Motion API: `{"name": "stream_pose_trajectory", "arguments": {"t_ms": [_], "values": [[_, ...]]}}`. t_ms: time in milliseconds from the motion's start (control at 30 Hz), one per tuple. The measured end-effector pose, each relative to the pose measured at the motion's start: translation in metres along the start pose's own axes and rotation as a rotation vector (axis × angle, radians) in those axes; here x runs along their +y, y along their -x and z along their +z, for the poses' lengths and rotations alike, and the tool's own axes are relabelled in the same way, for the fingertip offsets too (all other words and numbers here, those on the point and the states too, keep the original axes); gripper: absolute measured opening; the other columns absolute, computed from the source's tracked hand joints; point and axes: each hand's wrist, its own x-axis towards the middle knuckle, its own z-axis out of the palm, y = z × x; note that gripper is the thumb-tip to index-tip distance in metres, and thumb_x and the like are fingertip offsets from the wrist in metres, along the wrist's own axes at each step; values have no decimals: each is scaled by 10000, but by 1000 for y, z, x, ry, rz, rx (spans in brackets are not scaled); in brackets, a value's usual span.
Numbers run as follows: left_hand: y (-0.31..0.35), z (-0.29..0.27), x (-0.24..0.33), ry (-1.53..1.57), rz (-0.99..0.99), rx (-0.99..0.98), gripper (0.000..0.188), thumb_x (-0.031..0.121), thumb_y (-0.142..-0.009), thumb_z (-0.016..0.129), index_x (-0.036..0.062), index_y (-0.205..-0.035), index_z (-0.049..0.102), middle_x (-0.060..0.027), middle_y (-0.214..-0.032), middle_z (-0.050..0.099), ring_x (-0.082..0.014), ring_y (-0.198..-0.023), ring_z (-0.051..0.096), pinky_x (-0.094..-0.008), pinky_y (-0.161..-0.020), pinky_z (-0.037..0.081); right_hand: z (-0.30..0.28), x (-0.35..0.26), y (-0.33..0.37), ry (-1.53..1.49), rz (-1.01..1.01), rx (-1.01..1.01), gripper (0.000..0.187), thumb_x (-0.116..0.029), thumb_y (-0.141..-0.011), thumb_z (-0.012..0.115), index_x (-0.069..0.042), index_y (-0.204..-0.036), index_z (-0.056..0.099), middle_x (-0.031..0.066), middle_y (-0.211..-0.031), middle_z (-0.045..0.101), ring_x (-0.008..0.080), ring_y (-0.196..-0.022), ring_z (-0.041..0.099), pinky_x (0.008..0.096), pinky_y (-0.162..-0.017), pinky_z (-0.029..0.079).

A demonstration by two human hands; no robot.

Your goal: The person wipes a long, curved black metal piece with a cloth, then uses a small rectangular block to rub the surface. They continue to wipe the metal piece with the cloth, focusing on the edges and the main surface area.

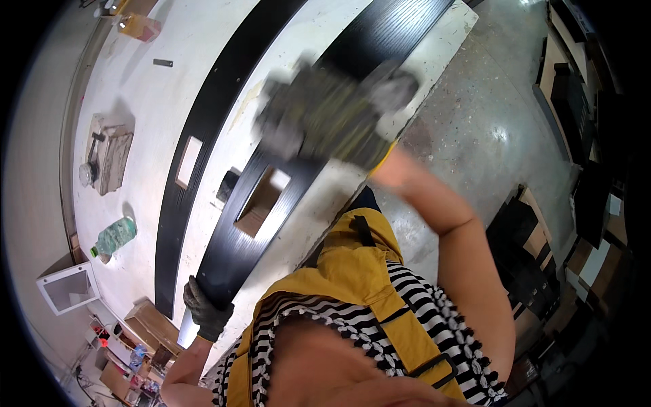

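A long black wood-grain board [230, 261] with a rectangular cutout lies along the near edge of the white table. My left hand [205, 312], in a dark glove, holds the board at its lower-left end, fingers bent at its edge. My right hand [325, 112], in a dark green glove with grey patches, is over the board beyond the cutout. Motion smears it, so its fingers and anything under them cannot be made out. Farther in on the table, a second black board [193, 132] with a smaller cutout lies roughly parallel. Between the boards sits a small dark block [228, 186].
On the white table [146, 88] are a green-tinted bottle [116, 237], a worn box-shaped block [114, 159], a small metal strip [163, 62] and a bottle of amber liquid [137, 27]. Dark panels [522, 251] are stacked on the grey floor at right.
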Motion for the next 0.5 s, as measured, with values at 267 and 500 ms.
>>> {"name": "stream_pose_trajectory", "arguments": {"t_ms": [267,500], "values": [[-2,8,-12,75,279,256,1268,346,-510,870,0,-1555,243,-269,-1426,398,-464,-1307,389,-583,-1102,321,-20,82,-7,-301,224,24,487,-291,-907,664,-207,-1375,561,45,-1351,611,238,-1203,592,379,-1054,449],[-6,8,-12,122,288,234,1239,370,-533,870,8,-1551,264,-257,-1451,399,-461,-1328,377,-568,-1117,314,-13,-15,-33,203,165,-17,527,-232,-816,737,-258,-1326,607,41,-1353,633,249,-1262,583,414,-1109,423]]}}
